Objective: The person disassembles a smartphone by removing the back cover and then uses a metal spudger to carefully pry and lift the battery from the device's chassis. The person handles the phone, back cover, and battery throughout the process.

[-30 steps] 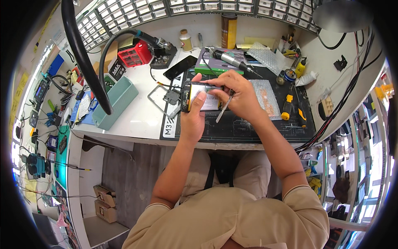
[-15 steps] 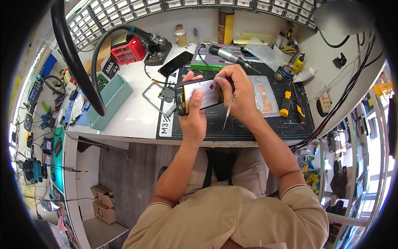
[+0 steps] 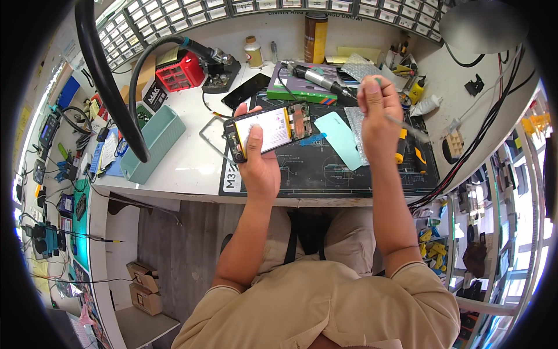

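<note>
Near opened phone (image 3: pixel 272 129), pale panel (image 3: pixel 339 141), bubble wrap (image 3: pixel 354 119)

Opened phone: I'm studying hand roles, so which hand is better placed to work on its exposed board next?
Likely the right hand: it holds a slim, blurred tool, apart from the opened phone; the left hand is busy supporting the phone, thumb on top.

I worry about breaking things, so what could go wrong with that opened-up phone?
The opened, black rectangular phone is held only by the bare left hand, so it might slip onto the flat black mat.
The thin, grey, blurred tool in the right hand could scratch the exposed green-and-copper circuit board if it came too close.
The left thumb lies on the flat white battery; pressing hard might bend it.
</note>
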A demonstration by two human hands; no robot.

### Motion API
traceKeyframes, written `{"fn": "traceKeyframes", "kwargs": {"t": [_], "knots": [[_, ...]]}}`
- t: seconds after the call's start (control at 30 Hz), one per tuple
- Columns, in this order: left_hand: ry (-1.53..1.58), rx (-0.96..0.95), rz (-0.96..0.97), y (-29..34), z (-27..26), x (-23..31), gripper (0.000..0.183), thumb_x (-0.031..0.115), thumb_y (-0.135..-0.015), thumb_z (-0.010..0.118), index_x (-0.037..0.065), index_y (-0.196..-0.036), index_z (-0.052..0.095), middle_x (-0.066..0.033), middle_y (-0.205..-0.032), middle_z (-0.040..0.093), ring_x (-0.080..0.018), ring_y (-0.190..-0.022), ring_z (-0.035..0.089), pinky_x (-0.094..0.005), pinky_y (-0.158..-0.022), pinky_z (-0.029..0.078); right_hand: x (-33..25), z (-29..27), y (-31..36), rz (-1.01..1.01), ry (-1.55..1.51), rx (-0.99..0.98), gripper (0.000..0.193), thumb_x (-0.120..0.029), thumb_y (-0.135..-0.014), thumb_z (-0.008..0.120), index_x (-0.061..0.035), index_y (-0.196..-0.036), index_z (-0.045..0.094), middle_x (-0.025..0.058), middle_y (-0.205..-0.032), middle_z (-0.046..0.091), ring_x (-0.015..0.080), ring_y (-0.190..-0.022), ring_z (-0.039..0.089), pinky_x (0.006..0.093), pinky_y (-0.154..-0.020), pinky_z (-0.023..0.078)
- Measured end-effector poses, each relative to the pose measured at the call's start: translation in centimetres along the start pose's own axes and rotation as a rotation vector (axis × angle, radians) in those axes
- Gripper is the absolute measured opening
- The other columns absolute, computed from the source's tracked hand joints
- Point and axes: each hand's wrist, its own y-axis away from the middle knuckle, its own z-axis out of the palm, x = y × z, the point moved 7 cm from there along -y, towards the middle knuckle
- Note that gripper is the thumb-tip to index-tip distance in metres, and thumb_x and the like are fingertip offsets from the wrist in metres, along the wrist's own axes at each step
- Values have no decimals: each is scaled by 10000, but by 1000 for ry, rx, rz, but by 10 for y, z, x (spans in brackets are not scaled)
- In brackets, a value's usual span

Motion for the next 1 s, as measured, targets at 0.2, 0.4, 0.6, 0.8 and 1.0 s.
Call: {"fn": "traceKeyframes", "kwargs": {"t": [0.2, 0.4, 0.6, 0.8, 1.0], "knots": [[40, -47, -90, 2, 4, -2, 590, 212, -1102, 597, 129, -1642, 377, -95, -1474, 553, -210, -1379, 551, -423, -1199, 428, 8, 17, 7, 324, -270, -318, 211, -158, -1104, 577, -14, -1230, 667, -36, -863, 527, 66, -800, 444, 231, -753, 385], [23, -83, -118, -1, 15, -8, 576, 238, -1116, 583, 132, -1643, 375, -90, -1464, 562, -206, -1374, 554, -419, -1199, 425, 31, 41, 17, 400, 73, -527, 394, -397, -1159, 523, -42, -1096, 682, -46, -811, 480, 63, -751, 442, 255, -711, 397], [24, -80, -166, -5, 11, -28, 518, 199, -1126, 559, 114, -1616, 410, -84, -1440, 582, -192, -1351, 572, -405, -1181, 447, 15, 61, 8, 423, 387, -527, 412, -397, -1161, 518, -29, -1048, 665, 16, -832, 579, 87, -687, 604, 317, -621, 497], [47, 15, -167, -1, -4, -38, 487, 176, -1124, 559, 89, -1590, 448, -83, -1415, 589, -187, -1303, 599, -375, -1151, 470, 2, 59, 25, 56, 524, -670, 194, -123, -1119, 536, 14, -1158, 668, 131, -946, 670, 191, -750, 673, 353, -714, 545], [12, 122, -60, -12, -25, -12, 515, 219, -1132, 539, 110, -1620, 419, -122, -1475, 551, -230, -1364, 566, -423, -1174, 453, 35, 18, 6, 166, 704, -566, 105, -79, -1032, 559, -24, -1085, 632, 64, -1007, 618, 174, -931, 593, 347, -830, 498]]}}
